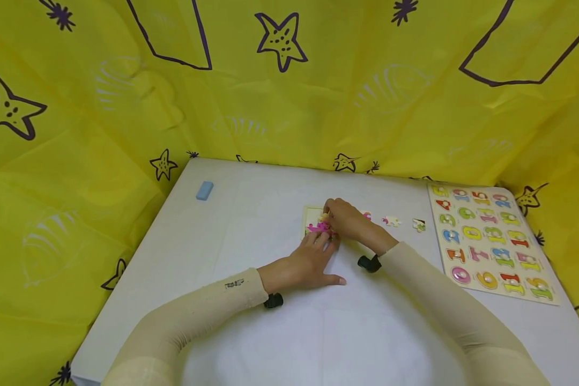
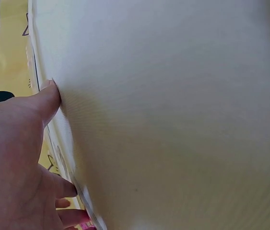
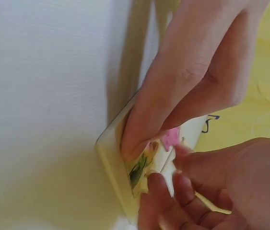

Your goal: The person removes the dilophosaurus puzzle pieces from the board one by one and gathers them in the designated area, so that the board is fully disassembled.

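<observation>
Here, nearest you, your left hand [image 1: 311, 264] rests, fingers extended, on the jigsaw tray [image 1: 313, 207] at the middle of the white counter [image 1: 241, 225]. Just beyond, your right hand [image 1: 347, 217] pinches a pale piece [image 3: 167, 173] over that tray, thumb against fingertips. Loose pieces [image 1: 392, 220] lie rightward; farther, left, a blue block [image 1: 205, 191]. Crowding fingers could make the piece jam; lighter left-hand pressure might let the tray slide.

We've got both arms converging ahead: left arm [image 1: 193, 311] and right arm [image 1: 453, 300] sleeved to the wrist. Left hand [image 1: 306, 265]: back up, fingers reaching forward, thumb splayed out sideways. Right hand [image 1: 347, 219]: fingers curled, thumb in a pinch (just beside our left fingertips).
</observation>
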Demonstrator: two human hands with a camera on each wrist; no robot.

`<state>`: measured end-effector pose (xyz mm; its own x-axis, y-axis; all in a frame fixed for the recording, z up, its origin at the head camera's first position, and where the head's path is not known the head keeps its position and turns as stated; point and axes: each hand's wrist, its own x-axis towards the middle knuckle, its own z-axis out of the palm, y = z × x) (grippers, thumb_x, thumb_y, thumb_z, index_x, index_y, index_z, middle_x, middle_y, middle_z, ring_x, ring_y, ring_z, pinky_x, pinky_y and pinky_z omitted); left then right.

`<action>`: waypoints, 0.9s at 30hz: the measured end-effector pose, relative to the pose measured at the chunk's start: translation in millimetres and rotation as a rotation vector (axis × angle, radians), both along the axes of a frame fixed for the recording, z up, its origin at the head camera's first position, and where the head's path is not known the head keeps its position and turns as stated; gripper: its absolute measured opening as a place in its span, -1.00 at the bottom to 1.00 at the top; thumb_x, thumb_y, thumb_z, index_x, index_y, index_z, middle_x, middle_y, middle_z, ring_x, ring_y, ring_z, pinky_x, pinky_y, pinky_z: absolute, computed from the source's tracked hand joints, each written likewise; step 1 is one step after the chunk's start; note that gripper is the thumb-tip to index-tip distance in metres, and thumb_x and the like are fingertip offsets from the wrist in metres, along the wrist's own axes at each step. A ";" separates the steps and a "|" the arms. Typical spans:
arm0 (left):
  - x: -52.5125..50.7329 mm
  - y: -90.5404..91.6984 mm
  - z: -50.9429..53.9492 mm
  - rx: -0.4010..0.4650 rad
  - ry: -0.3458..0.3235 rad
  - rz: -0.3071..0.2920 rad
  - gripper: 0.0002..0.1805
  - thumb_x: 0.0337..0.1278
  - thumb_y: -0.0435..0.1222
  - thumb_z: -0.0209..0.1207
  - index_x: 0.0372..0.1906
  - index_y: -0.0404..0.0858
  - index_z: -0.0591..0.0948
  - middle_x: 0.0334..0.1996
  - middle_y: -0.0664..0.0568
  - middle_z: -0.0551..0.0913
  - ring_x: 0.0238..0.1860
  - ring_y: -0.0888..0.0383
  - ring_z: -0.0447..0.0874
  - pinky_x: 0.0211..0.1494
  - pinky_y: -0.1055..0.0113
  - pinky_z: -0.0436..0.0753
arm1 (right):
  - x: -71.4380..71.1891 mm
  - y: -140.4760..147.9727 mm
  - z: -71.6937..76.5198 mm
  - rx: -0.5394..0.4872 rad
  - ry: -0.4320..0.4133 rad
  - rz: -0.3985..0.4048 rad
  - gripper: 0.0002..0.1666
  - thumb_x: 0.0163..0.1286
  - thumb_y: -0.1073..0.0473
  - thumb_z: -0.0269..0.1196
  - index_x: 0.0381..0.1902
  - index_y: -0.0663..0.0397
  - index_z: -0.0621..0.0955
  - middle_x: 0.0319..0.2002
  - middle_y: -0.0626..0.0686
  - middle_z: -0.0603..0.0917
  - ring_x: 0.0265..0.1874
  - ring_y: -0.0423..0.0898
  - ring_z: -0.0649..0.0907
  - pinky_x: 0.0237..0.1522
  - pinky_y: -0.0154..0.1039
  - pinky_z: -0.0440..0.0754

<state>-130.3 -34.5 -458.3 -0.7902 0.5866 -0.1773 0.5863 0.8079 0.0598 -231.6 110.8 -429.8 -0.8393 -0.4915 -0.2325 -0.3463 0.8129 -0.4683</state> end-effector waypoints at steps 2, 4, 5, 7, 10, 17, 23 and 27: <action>-0.7 0.0 -0.1 0.003 -0.008 0.003 0.18 0.29 0.51 -0.01 0.71 -0.22 0.08 0.61 -0.14 0.16 0.56 -0.12 0.14 0.67 0.05 0.13 | -0.6 2.0 -0.5 -0.013 0.019 0.004 -0.78 0.63 0.25 0.16 0.12 0.25 0.55 -0.06 0.25 0.61 -0.13 0.10 0.59 -0.01 -0.02 0.63; -1.0 0.1 -0.1 0.005 -0.011 0.005 0.19 0.29 0.51 0.00 0.72 -0.22 0.06 0.61 -0.14 0.15 0.56 -0.12 0.14 0.67 0.04 0.13 | -0.8 4.1 -0.8 -0.039 0.023 0.004 -0.82 0.63 0.25 0.17 0.08 0.20 0.56 -0.13 0.20 0.63 -0.19 0.07 0.59 -0.12 -0.09 0.62; -1.3 0.0 -0.2 0.007 -0.012 0.005 0.19 0.29 0.51 0.00 0.72 -0.21 0.06 0.62 -0.14 0.15 0.56 -0.12 0.14 0.67 0.04 0.13 | -0.5 5.3 -0.8 -0.062 0.022 0.004 -0.83 0.63 0.25 0.18 0.06 0.19 0.57 -0.16 0.19 0.65 -0.22 0.06 0.60 -0.17 -0.12 0.61; -1.5 -0.2 -0.2 0.015 -0.016 0.005 0.18 0.29 0.50 0.02 0.72 -0.21 0.07 0.61 -0.14 0.16 0.56 -0.12 0.15 0.67 0.04 0.14 | 0.1 8.5 -1.0 -0.110 0.024 0.002 -0.86 0.62 0.25 0.19 0.04 0.18 0.57 -0.21 0.17 0.67 -0.26 0.04 0.60 -0.22 -0.14 0.59; -1.5 -0.5 -0.9 0.028 -0.023 0.010 0.17 0.28 0.49 0.04 0.71 -0.19 0.09 0.60 -0.14 0.18 0.54 -0.13 0.17 0.66 0.03 0.15 | 1.7 15.1 1.0 -0.187 0.050 -0.008 -0.85 0.61 0.24 0.21 0.03 0.17 0.59 -0.19 0.17 0.70 -0.21 0.07 0.64 -0.11 -0.06 0.63; -1.3 0.0 -1.1 0.040 -0.068 0.033 0.18 0.27 0.49 0.06 0.72 -0.17 0.06 0.64 -0.11 0.15 0.60 -0.15 0.12 0.69 0.00 0.11 | -1.0 46.3 12.3 -0.278 0.130 -0.046 -0.84 0.62 0.26 0.21 0.03 0.19 0.65 -0.12 0.23 0.72 -0.08 0.19 0.71 0.06 0.15 0.68; -1.5 1.4 -1.1 0.030 -0.091 0.044 0.18 0.29 0.48 0.06 0.73 -0.18 0.03 0.66 -0.12 0.12 0.63 -0.16 0.07 0.70 0.00 0.06 | -5.0 91.6 22.7 -0.238 0.076 -0.078 -0.80 0.62 0.19 0.23 0.03 0.20 0.67 -0.08 0.23 0.71 -0.08 0.18 0.70 -0.07 0.02 0.69; -0.6 2.2 0.1 0.028 -0.087 0.046 0.18 0.28 0.47 0.07 0.72 -0.19 0.04 0.67 -0.13 0.10 0.63 -0.17 0.07 0.70 0.01 0.06 | -3.7 127.2 27.0 -0.218 0.018 -0.067 -0.78 0.63 0.16 0.22 0.04 0.19 0.68 -0.11 0.20 0.71 -0.13 0.12 0.66 -0.12 -0.09 0.63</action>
